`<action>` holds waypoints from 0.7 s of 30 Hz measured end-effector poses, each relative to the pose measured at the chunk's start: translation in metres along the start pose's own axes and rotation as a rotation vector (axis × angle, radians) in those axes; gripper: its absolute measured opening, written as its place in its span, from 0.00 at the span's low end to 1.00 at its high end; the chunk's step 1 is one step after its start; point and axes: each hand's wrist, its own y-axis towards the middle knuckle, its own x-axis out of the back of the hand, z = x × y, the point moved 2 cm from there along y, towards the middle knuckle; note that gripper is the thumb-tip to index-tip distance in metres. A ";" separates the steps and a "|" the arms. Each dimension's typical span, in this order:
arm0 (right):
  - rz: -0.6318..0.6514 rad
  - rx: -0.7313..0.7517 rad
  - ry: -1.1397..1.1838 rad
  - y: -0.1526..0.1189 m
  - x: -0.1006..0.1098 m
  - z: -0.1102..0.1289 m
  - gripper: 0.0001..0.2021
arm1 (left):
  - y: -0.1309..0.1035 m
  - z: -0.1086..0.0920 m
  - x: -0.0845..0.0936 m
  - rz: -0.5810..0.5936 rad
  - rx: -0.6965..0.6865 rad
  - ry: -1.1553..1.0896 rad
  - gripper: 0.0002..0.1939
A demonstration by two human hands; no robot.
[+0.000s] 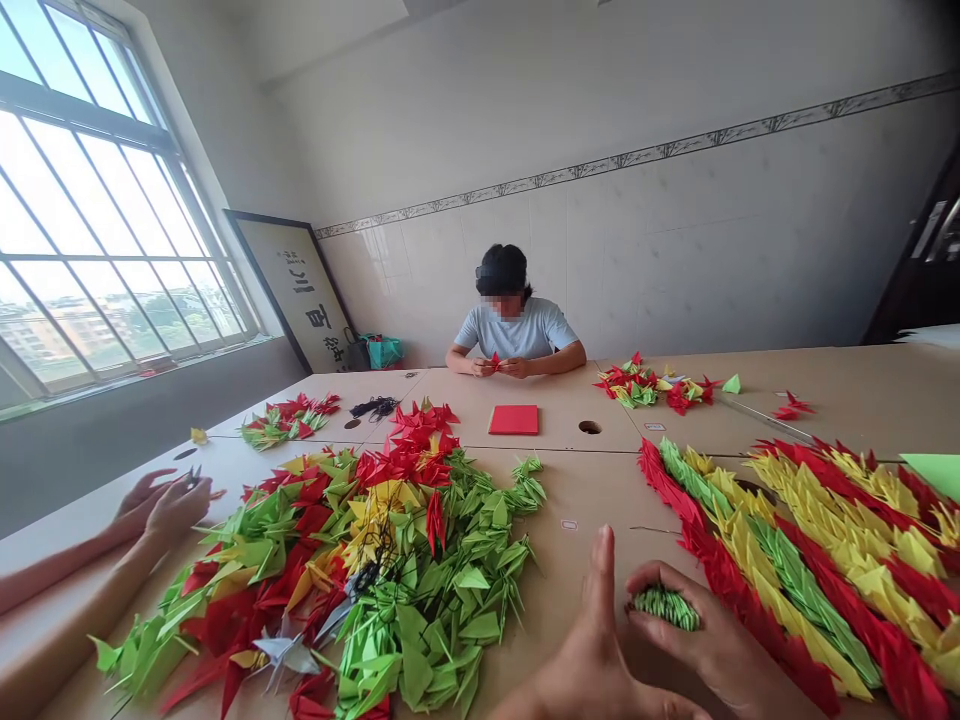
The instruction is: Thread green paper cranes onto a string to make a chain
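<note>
My right hand (712, 640) is wrapped round a tight bundle of green folded paper cranes (666, 606), whose pointed ends show between thumb and fingers. Just left of it, my left hand (592, 655) is open, with one finger stretched upward and nothing visible in it. A large pile of loose green paper cranes (472, 580) lies to the left of my hands. Right of them, rows of red, yellow and green paper cranes (810, 580) are laid out close together. A thin needle-like rod (656, 529) lies on the table beyond my right hand.
At the left, a co-worker's hands (176, 500) hold a small dark tool. Another person (514, 320) sits opposite, handling a red paper piece. A red paper stack (514, 420), a table hole (590, 427), black cord (373, 408) and more mixed cranes (645, 385) are on the table (581, 480).
</note>
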 end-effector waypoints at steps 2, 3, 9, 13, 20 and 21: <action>-0.062 0.202 -0.175 0.003 0.002 0.008 0.04 | 0.002 0.003 0.001 -0.033 0.115 -0.379 0.67; -0.063 0.275 -0.218 0.003 0.001 0.011 0.03 | 0.003 0.004 0.001 -0.051 0.177 -0.551 0.62; 0.155 0.427 -0.315 -0.007 -0.016 0.018 0.10 | 0.002 0.000 0.004 0.017 0.433 -0.999 0.38; 0.145 0.381 -0.292 -0.010 -0.022 0.003 0.24 | 0.000 -0.005 0.001 0.152 0.433 -0.934 0.21; 0.190 0.354 -0.306 -0.009 -0.022 -0.004 0.37 | 0.000 -0.004 -0.006 0.110 0.453 -0.916 0.18; 0.199 0.362 -0.313 -0.008 -0.022 -0.004 0.38 | 0.000 -0.003 -0.006 0.108 0.456 -0.907 0.19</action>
